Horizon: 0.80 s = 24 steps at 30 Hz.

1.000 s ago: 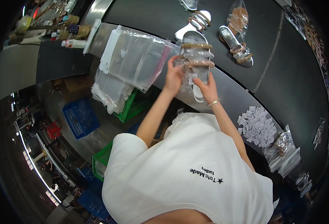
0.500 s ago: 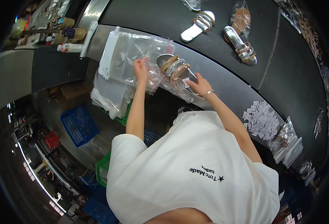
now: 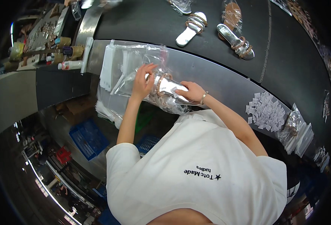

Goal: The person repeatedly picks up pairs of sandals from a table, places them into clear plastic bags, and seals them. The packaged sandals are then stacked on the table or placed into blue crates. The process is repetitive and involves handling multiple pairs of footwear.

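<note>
A silver slide sandal with beaded straps lies over the near edge of the metal ledge, partly inside clear film. My right hand, with a bracelet on the wrist, is closed around its heel end. At the opposite end, my left hand has its fingers bent around the raised edge of a clear plastic bag; its fingertips are partly lost in the film's glare. More crumpled clear wrap hangs below the sandal. Flat bags with white edges are stacked under and left of my left hand.
On the dark belt beyond lie a silver sandal, another silver sandal and a film-wrapped tan sole. Small white paper slips form a pile at right, near bagged items. A blue crate stands at lower left.
My right hand has brought the sandal left and lower, toe toward my left hand. The left hand has lifted the top bag's edge around the toe. The view has shifted slightly.
</note>
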{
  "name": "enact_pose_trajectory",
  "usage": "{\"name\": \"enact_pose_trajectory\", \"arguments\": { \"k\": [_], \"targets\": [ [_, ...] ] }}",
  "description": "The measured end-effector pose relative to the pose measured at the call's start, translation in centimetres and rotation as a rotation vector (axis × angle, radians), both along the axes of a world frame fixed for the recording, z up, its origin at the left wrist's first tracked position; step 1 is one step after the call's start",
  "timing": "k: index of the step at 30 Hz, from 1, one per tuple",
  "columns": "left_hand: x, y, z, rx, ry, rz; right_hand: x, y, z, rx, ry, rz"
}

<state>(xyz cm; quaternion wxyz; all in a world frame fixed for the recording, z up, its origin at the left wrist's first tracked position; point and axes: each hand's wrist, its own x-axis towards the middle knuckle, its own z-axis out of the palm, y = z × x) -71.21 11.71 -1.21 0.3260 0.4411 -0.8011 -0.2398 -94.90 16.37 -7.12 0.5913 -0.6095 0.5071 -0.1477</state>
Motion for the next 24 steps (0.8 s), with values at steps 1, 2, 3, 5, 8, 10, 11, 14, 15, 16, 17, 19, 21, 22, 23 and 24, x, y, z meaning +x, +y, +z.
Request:
{"name": "enact_pose_trajectory", "arguments": {
  "k": [1,2,3,5,8,10,11,14,15,16,17,19,21,22,23,24],
  "targets": [
    [-0.5,0.0,0.0,0.026,0.000,0.001,-0.5,-0.1,0.3,0.052,0.016,-0.075],
    [-1.0,-0.1,0.0,0.052,-0.001,0.002,-0.9,-0.1,0.6,0.104,0.031,-0.151],
    [-1.5,-0.1,0.0,0.077,-0.003,0.001,-1.3,-0.1,0.8,0.157,0.045,-0.229],
    [-4.5,-0.6,0.5,0.015,0.008,-0.058,-2.3,0.2,0.4,0.087,0.021,-0.294],
    [-9.8,-1.7,2.3,-0.061,0.010,-0.260,-6.2,-0.2,3.2,-0.097,0.241,-0.183],
    [-10.7,-2.2,1.1,-0.010,0.001,-0.135,-7.4,0.4,3.6,-0.041,0.134,-0.491],
    [-11.8,-2.8,1.1,0.157,0.163,-0.124,-7.8,0.8,0.8,0.076,0.023,-0.763],
    [-15.1,-2.9,2.8,-0.062,-0.019,-0.283,-9.3,1.6,2.2,-0.228,0.031,-0.875],
    [-16.1,-2.8,2.7,-0.182,-0.039,-0.396,-11.1,2.0,4.1,-0.223,0.081,-0.719],
    [-17.8,-2.8,3.6,-0.194,-0.043,-0.427,-12.8,2.3,5.6,-0.206,0.117,-0.737],
    [-18.8,-3.2,4.4,-0.210,-0.049,-0.456,-13.6,2.5,6.1,-0.188,0.147,-0.755],
    [-19.8,-4.6,4.6,-0.113,0.111,-0.451,-14.0,2.7,4.8,-0.220,0.026,-1.081],
    [-22.0,-4.7,5.9,-0.192,0.095,-0.484,-14.5,3.2,5.3,-0.232,0.014,-1.185],
    [-24.0,-3.8,6.7,-0.252,0.111,-0.526,-15.3,3.9,6.4,-0.280,0.107,-1.107],
    [-26.1,-2.5,7.8,-0.348,0.055,-0.628,-15.9,4.7,7.5,-0.319,0.196,-1.014],
    [-27.4,-1.5,8.4,-0.431,-0.029,-0.689,-16.4,5.0,7.7,-0.424,0.270,-1.009]
  ]
}}
